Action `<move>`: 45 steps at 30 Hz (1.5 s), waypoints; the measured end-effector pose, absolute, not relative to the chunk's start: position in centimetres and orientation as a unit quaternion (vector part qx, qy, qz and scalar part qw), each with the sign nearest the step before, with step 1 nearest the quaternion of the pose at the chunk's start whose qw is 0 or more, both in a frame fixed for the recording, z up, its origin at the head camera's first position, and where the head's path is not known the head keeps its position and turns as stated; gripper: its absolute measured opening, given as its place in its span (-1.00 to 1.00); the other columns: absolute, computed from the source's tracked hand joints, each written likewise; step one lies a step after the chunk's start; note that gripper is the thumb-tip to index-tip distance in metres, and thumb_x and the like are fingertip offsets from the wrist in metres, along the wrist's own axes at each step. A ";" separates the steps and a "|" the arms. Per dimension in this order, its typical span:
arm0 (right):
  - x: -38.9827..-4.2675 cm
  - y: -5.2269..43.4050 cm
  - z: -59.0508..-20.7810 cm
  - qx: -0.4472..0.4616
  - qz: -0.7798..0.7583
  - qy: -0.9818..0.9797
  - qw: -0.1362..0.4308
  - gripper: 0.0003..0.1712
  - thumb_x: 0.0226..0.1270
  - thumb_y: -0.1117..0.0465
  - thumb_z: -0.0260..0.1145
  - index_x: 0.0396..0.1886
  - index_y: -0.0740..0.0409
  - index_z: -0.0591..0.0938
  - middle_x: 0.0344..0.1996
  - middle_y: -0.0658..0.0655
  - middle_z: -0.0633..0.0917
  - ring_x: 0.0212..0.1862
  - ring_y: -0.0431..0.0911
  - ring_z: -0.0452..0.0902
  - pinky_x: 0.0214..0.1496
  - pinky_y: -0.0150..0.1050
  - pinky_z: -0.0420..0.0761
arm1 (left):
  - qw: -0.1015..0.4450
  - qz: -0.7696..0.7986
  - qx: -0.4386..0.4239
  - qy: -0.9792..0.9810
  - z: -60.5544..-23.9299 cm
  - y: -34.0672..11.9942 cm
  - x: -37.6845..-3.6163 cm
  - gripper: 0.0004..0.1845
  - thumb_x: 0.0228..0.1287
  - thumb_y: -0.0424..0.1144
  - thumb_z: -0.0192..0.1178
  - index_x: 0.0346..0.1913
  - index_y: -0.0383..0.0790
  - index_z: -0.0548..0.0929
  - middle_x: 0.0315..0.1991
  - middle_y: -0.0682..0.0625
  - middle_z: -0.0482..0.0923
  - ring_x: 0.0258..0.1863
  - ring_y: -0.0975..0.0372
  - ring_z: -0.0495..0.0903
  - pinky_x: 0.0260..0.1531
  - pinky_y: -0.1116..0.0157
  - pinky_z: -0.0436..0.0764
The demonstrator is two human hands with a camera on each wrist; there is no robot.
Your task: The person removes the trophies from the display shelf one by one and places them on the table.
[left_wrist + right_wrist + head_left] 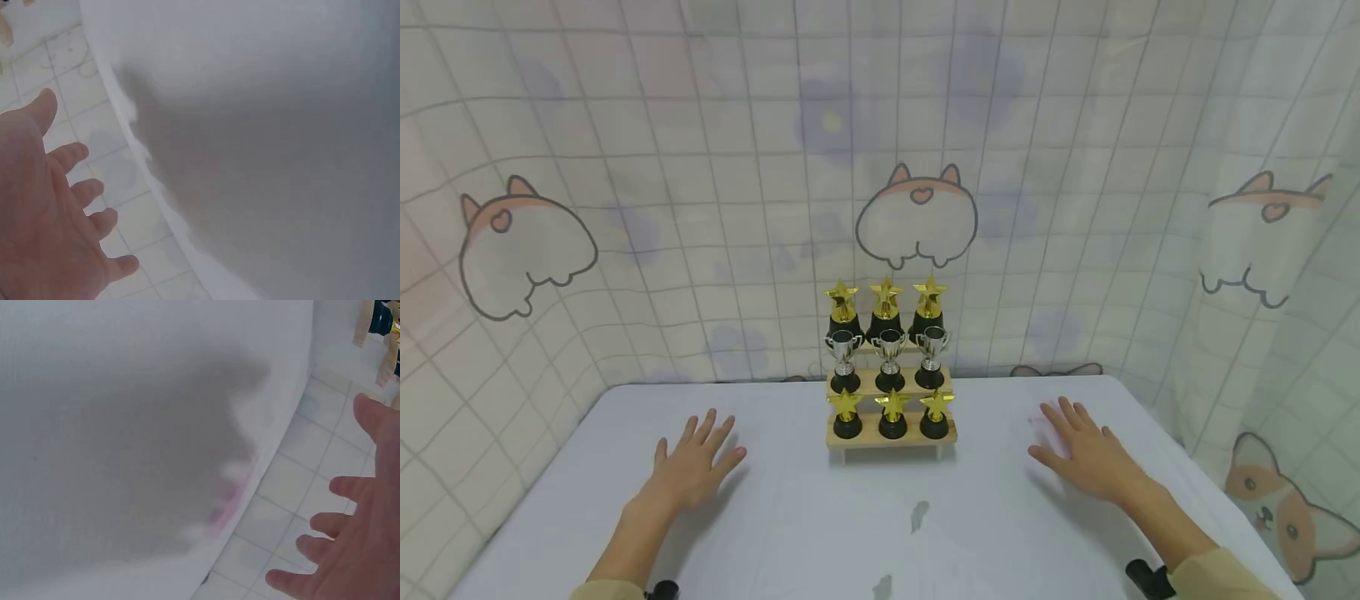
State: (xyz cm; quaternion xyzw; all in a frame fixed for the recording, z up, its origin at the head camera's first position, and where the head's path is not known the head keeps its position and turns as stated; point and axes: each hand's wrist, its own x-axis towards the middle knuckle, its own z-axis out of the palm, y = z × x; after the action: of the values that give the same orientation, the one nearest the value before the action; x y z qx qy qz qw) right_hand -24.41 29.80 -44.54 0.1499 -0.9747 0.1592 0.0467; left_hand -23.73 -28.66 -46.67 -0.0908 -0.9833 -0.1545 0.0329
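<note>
A small wooden stepped stand point(892, 437) sits at the back middle of the white table point(880, 533). Its top step carries three gold star trophies point(886, 310), the middle step three silver cup trophies point(889, 358), the bottom step three smaller gold star trophies point(892, 414). My left hand point(691, 467) lies flat on the table, left of the stand, fingers spread and holding nothing. My right hand point(1086, 454) lies flat to the right of the stand, also empty. The wrist views show each hand, left hand point(44, 219) and right hand point(362, 550), spread over the white cloth.
A checked cloth backdrop with cartoon animal prints point(917, 212) encloses the table at the back and both sides. Two small dark stains point(919, 515) mark the table in front of the stand. Dark wrist straps point(1150, 577) show at the bottom edge.
</note>
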 end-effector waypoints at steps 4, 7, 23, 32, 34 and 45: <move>-24.3 29.5 -44.9 0.163 0.182 -0.967 0.070 -0.10 0.47 -0.22 0.27 0.50 0.35 0.32 0.47 0.55 0.22 0.45 0.50 0.10 0.32 0.49 0.25 | 0.031 -0.164 -0.094 -0.982 -47.0 -28.4 -23.7 -0.22 0.56 0.24 -0.03 0.55 -0.28 0.28 0.54 -0.45 -0.01 0.48 -0.42 -0.06 0.21 -0.60 -0.16; -24.4 29.3 -45.1 0.174 0.202 -0.959 0.097 -0.20 0.47 -0.11 0.32 0.44 0.37 0.39 0.43 0.55 0.30 0.41 0.49 0.19 0.34 0.43 0.30 | 0.024 -0.172 -0.096 -0.980 -47.2 -28.0 -23.8 -0.23 0.56 0.24 -0.02 0.53 -0.29 0.31 0.53 -0.49 0.01 0.47 -0.44 -0.03 0.20 -0.61 -0.15; -24.2 26.6 -43.3 0.154 0.399 -0.898 0.103 -0.61 0.42 0.20 0.42 0.15 0.25 0.61 0.09 0.20 0.68 0.11 0.13 0.64 0.07 -0.07 0.70 | 0.032 -0.247 -0.119 -0.961 -45.7 -26.1 -23.8 -0.39 0.57 0.09 0.08 0.42 -0.32 0.46 0.39 -0.43 0.33 0.34 -0.36 0.32 0.12 -0.55 0.25; -24.7 25.5 -42.7 0.127 0.453 -0.881 0.050 -0.65 0.42 0.18 0.41 0.12 0.22 0.63 0.03 0.14 0.70 0.09 0.04 0.65 0.01 -0.23 0.66 | -0.008 -0.360 -0.112 -0.926 -44.9 -24.7 -24.1 -0.39 0.53 0.09 0.15 0.41 -0.26 0.48 0.40 -0.33 0.38 0.34 -0.27 0.38 0.24 -0.30 0.41; -24.7 25.2 -42.6 0.124 0.465 -0.875 0.048 -0.65 0.42 0.19 0.42 0.11 0.23 0.63 0.03 0.16 0.70 0.08 0.04 0.65 0.01 -0.26 0.65 | -0.015 -0.374 -0.099 -0.922 -44.8 -24.3 -24.2 -0.41 0.52 0.08 0.17 0.39 -0.25 0.50 0.38 -0.31 0.41 0.33 -0.24 0.41 0.24 -0.29 0.42; -24.3 23.0 -42.8 0.128 0.542 -0.830 0.029 -0.65 0.41 0.26 0.41 0.10 0.34 0.60 -0.01 0.20 0.70 -0.01 0.02 0.66 -0.08 -0.31 0.69 | -0.050 -0.490 0.008 -0.870 -45.0 -21.7 -24.6 -0.54 0.51 -0.06 0.19 0.28 -0.28 0.59 0.22 -0.17 0.57 0.18 -0.04 0.56 0.16 -0.05 0.57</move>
State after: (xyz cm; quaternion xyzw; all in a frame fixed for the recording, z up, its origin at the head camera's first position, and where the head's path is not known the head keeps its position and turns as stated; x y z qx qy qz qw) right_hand -24.28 22.98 -42.80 0.1283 -0.8300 0.5421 0.0290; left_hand -24.60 -21.73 -45.03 0.0083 -0.8702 -0.4901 -0.0495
